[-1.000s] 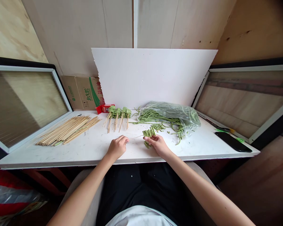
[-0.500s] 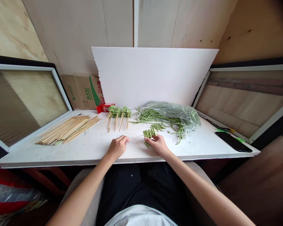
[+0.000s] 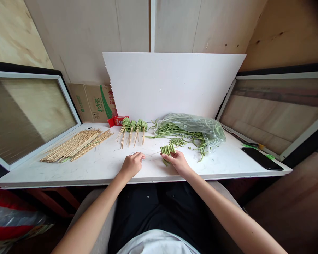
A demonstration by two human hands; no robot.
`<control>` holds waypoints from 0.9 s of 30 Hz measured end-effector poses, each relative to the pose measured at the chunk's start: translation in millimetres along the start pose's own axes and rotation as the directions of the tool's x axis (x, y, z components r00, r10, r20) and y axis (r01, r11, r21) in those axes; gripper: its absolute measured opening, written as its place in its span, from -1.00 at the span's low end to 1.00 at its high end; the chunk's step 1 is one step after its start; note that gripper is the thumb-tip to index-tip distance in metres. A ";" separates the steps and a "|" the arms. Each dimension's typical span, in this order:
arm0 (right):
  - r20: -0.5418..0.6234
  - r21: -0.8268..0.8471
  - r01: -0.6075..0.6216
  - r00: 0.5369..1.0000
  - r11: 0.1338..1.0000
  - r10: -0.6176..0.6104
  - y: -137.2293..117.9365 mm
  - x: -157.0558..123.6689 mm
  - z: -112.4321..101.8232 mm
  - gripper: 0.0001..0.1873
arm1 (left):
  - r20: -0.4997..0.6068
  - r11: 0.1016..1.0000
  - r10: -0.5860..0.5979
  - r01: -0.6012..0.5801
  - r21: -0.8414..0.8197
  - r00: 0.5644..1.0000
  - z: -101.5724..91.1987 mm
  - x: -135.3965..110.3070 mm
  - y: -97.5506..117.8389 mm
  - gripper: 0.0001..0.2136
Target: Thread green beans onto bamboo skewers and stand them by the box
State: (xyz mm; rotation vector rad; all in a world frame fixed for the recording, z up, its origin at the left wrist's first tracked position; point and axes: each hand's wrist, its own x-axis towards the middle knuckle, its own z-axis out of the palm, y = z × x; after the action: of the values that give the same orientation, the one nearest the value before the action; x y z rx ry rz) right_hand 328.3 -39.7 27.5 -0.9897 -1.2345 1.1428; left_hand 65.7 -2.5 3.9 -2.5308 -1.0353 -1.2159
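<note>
My left hand [image 3: 133, 164] rests on the white table [image 3: 100, 169], fingers pinched on a thin bamboo skewer [image 3: 155, 153] that runs toward the right. My right hand [image 3: 176, 159] is closed on a row of short green bean pieces [image 3: 168, 149] lined up side by side at the skewer's tip. A few more cut pieces [image 3: 165, 162] lie under that hand. Finished bean skewers [image 3: 134, 129] lie further back. A clear plastic bag of long green beans [image 3: 190, 129] sits behind my right hand.
A pile of bare bamboo skewers [image 3: 76, 145] lies at the left. A red pack [image 3: 118, 121] and a cardboard box [image 3: 94, 103] stand at the back. A black phone [image 3: 262, 158] and a green-handled tool [image 3: 250, 144] lie at the right. Framed panels flank both sides.
Almost nothing has moved. My right hand shifted very slightly toward the bean pieces; the left hand stays where it was.
</note>
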 end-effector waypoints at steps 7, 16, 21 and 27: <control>-0.015 0.024 0.000 1.000 1.000 0.001 0.2 -0.6 1.6 -0.51 | 0.000 1.000 0.002 -0.002 0.003 1.000 0.4 -0.1 -0.2 -0.64; -0.083 0.046 -0.030 0.996 0.999 0.033 4.4 2.7 -1.4 -0.47 | 0.015 0.999 -0.018 0.019 -0.032 1.000 -1.1 1.6 3.6 -0.83; -0.060 -0.044 -0.017 0.998 0.999 0.014 -6.7 2.5 -5.4 -0.48 | 0.013 0.999 -0.010 0.011 -0.049 1.000 2.8 0.5 0.6 -0.84; 0.044 -0.445 0.057 0.998 0.894 -0.041 -25.2 14.0 -43.7 -0.58 | -0.037 0.994 -0.100 0.099 -0.042 0.994 2.6 -0.7 -1.9 -0.85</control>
State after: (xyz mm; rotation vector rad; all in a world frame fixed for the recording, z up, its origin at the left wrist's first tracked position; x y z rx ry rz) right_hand 374.1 -28.8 50.4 -1.2740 -1.5826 0.8512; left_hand 65.7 -0.4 1.4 -2.5013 -1.1522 -1.3194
